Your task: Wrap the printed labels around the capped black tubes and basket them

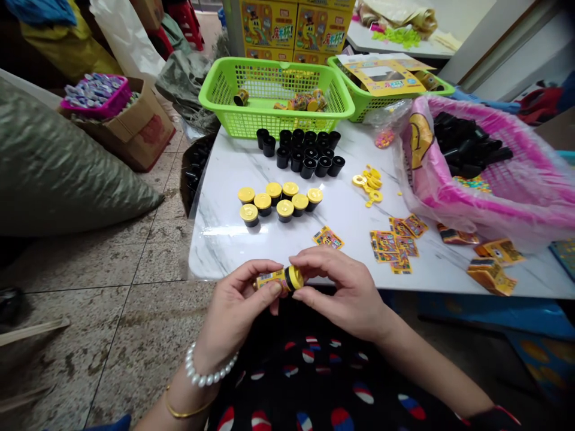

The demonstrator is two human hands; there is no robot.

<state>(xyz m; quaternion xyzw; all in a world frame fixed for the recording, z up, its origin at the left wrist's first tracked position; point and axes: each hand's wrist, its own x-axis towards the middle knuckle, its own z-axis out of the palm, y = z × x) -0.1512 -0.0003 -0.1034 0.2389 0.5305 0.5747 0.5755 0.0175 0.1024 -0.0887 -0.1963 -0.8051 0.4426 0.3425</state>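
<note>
Above my lap, at the table's front edge, my left hand (251,299) is closed around a small yellow-lidded cup (291,279) lying on its side, a printed yellow label around its body. Fingers and thumb of my right hand (336,281) close about the lid end. Just beyond lies a single printed label (328,237) on the table. Farther back stand several black cups with yellow lids (284,207), upright in loose rows. Behind them are several plain black cups (309,167). Yellow plastic pieces (371,182) and a pile of labels (395,244) lie to the right.
At the back, a green basket (215,120) holds finished-looking labelled cups; another green basket (359,105) has flat cardboard on it. A pink plastic-lined basket (467,206) with black parts stands right. Folded label stacks (492,276) lie near the right front edge. A large sack (67,173) is left.
</note>
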